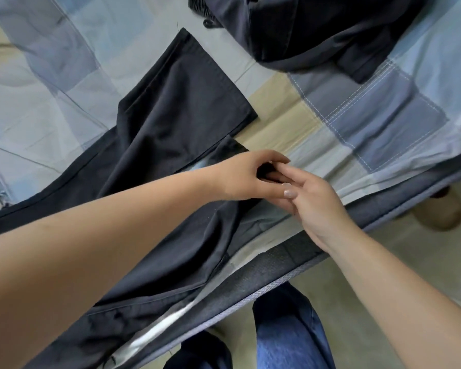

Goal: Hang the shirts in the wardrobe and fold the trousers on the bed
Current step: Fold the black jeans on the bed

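Note:
Dark navy trousers (171,123) lie spread across the patchwork bed sheet (370,107), one leg reaching up toward the far side and the waist running off to the lower left. My left hand (240,179) pinches the hem of the nearer leg close to the bed's front edge. My right hand (314,203) meets it there from the right, its fingers closing on the same hem. The cloth between the fingers is mostly hidden.
A second dark garment (317,30) lies crumpled at the top of the bed. The mattress's grey edge (264,278) runs diagonally below my hands. My jeans-clad legs (288,331) stand on the beige floor beside it, and a bed leg (437,209) shows at right.

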